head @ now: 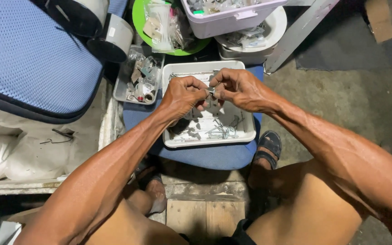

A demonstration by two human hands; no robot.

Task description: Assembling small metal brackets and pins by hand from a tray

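Your left hand (183, 96) and right hand (237, 89) both pinch one small metal piece (211, 90) between fingertips. It sits right above the white tray (248, 134) of screws (221, 131).

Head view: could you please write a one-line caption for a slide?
Both hands, left hand and right hand, pinch a small metal part above a white tray of screws.

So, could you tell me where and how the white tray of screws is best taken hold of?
Probably by its two short rims, left and right, coming from the sides: the white tray is a shallow rectangle with a raised lip. Both hands, left hand and right hand, hover above its middle, pinching a small metal part.
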